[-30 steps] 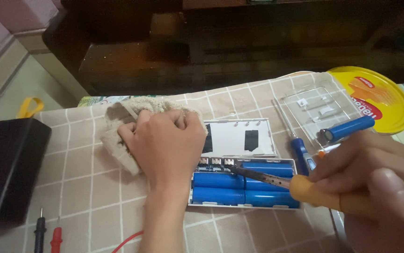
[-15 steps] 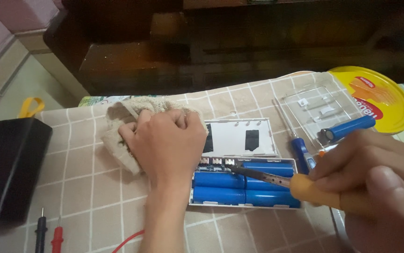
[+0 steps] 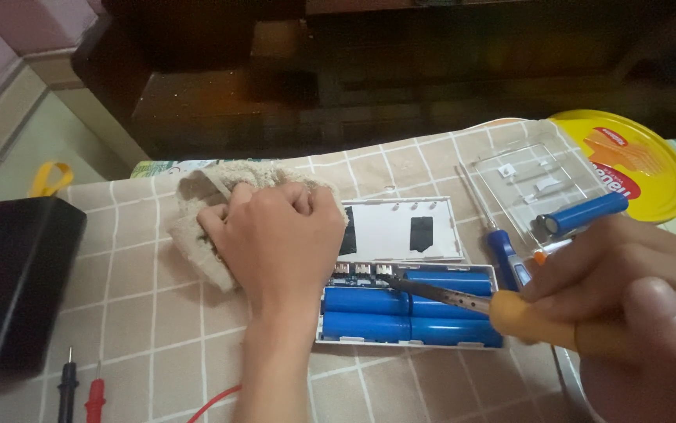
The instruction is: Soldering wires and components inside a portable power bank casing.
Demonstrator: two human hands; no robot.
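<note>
My left hand (image 3: 279, 235) rests fingers-down on a beige cloth (image 3: 197, 227) lying on the checked tablecloth, pressing it beside an opened white battery case (image 3: 408, 309). The case holds several blue cylindrical cells (image 3: 365, 301) and its white lid (image 3: 401, 229) lies just behind it. My right hand (image 3: 628, 313) grips a soldering iron with an orange handle (image 3: 526, 317). The iron's dark tip (image 3: 401, 283) reaches over the cells toward the small circuit board at the case's upper left edge.
A black box (image 3: 13, 282) stands at the left with black and red probe tips (image 3: 79, 388) in front of it. A clear plastic tray (image 3: 538, 184), a loose blue cell (image 3: 581, 214), a blue screwdriver (image 3: 502, 251) and a yellow round lid (image 3: 636, 160) lie at the right.
</note>
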